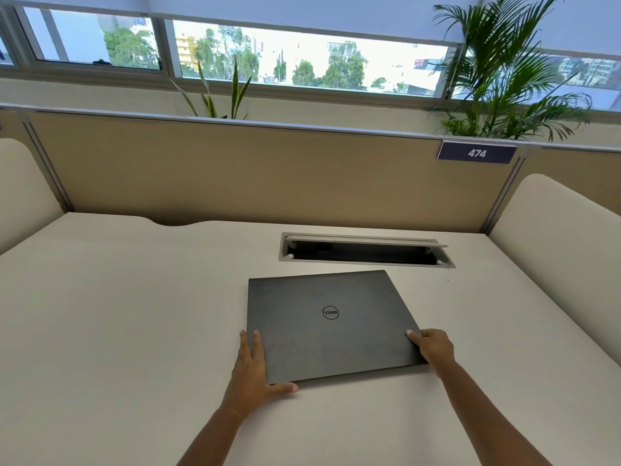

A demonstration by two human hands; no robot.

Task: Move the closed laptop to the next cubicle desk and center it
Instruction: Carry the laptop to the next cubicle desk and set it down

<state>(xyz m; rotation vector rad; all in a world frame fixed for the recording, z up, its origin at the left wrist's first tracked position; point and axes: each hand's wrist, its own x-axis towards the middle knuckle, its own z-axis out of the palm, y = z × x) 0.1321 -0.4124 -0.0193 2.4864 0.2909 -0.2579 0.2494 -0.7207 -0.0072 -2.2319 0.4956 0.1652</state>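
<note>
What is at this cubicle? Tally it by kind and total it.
Laptop: 1, closed, flat on the desk.
Hands: 2, left hand and right hand, each at a near corner of the laptop.
Cable hatch: 1, lid raised.
Number sign: 1, reading 474.
Plants: 2, a spiky one and a palm, both behind the partition.
Total: 7.

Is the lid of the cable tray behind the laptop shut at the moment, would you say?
No, the cable tray behind the laptop is open, its lid tilted up and the dark inside showing.
</note>
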